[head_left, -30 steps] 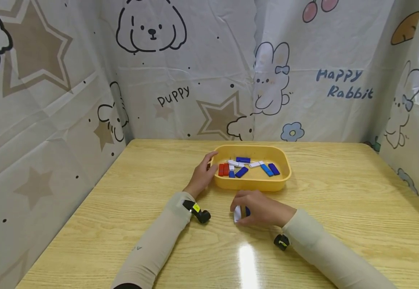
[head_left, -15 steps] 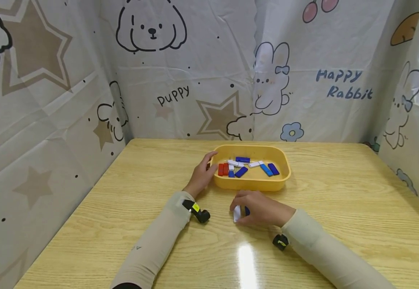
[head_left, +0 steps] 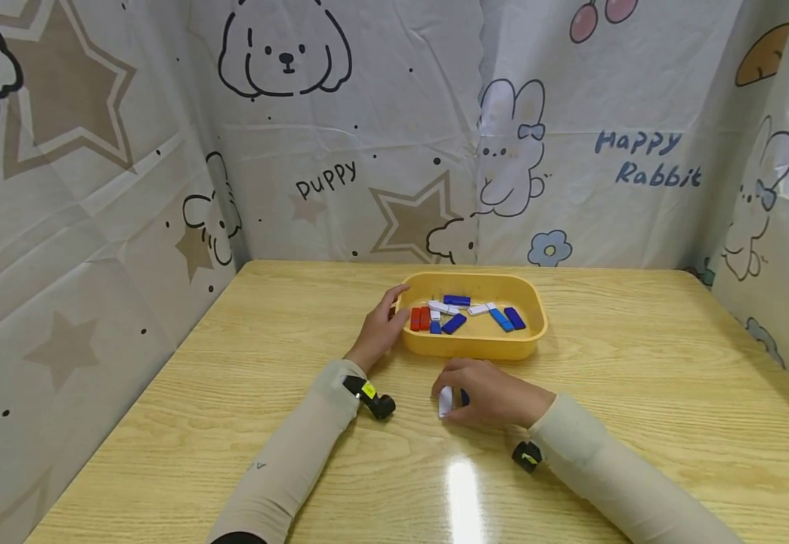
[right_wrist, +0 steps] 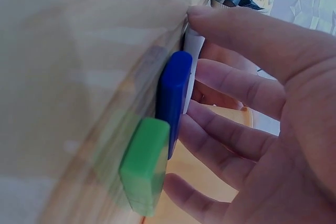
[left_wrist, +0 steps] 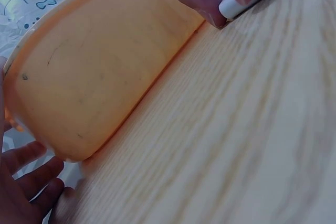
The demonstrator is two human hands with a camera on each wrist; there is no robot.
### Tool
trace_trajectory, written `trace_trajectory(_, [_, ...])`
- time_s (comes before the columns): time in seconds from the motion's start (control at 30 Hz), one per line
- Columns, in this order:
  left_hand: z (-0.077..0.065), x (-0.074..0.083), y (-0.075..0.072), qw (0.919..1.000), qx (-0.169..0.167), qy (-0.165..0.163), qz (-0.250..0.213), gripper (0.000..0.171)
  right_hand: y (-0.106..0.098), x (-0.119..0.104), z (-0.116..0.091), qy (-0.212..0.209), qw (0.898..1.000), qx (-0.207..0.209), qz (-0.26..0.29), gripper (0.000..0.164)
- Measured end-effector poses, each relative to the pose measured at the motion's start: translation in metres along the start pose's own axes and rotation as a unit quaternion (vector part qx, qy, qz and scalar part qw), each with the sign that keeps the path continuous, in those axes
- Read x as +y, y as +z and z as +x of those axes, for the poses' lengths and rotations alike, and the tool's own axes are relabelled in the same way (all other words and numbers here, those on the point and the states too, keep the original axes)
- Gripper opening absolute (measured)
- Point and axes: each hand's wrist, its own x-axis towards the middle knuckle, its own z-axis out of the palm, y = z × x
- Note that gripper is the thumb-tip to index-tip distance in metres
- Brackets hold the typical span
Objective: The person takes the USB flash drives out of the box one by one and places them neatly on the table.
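Note:
My left hand (head_left: 379, 332) holds the left end of a yellow plastic tray (head_left: 471, 347); in the left wrist view its fingers (left_wrist: 41, 178) curve by the tray's end. On the table before the tray, my right hand (head_left: 486, 389) pinches a white USB-stick-like piece (head_left: 445, 402) between thumb and fingers. Beside that, under the palm, stand a blue stick (right_wrist: 174, 85) and a green stick (right_wrist: 145, 163) in the right wrist view. The palm hides the green one from the head view. The white piece (right_wrist: 192, 45) is partly covered by the blue stick there.
Inside the tray lie several similar sticks: red ones (head_left: 416, 319) at the left, white ones (head_left: 444, 308) and blue ones (head_left: 454, 323) in the middle, and more blue ones (head_left: 515, 318) at the right. Printed cloth (head_left: 381, 136) hangs behind the wooden table (head_left: 286, 325).
Almost nothing moves. The right hand and the white stick shift very slightly left in the head view; the left hand and the tray stay in place.

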Motion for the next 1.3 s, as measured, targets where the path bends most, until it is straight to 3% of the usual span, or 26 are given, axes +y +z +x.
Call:
trace_trajectory(0.4, [-0.002, -0.001, 0.0, 1.0, 0.001, -0.001, -0.003, 0.047, 0.001, 0.0, 0.0, -0.004, 1.0, -0.003, -0.01, 0.026])
trace_trajectory(0.67, [-0.002, -0.001, 0.0, 1.0, 0.002, -0.003, -0.003, 0.047, -0.009, -0.006, -0.002, 0.004, 1.0, -0.004, -0.005, 0.037])
trace_trajectory(0.87, [-0.002, -0.003, 0.0, 1.0, -0.001, 0.0, -0.004, 0.046, -0.029, 0.002, -0.006, -0.003, 0.998, 0.058, 0.016, 0.035])
trace_trajectory(1.1, [0.0, -0.002, 0.0, 1.0, -0.003, 0.002, -0.006, 0.047, -0.049, 0.024, -0.014, -0.016, 0.987, 0.162, 0.001, 0.028])
trace_trajectory(1.3, [0.0, -0.002, -0.001, 0.9999, -0.006, 0.005, -0.008, 0.047, -0.057, 0.043, -0.018, 0.014, 0.982, 0.189, -0.006, 0.025])
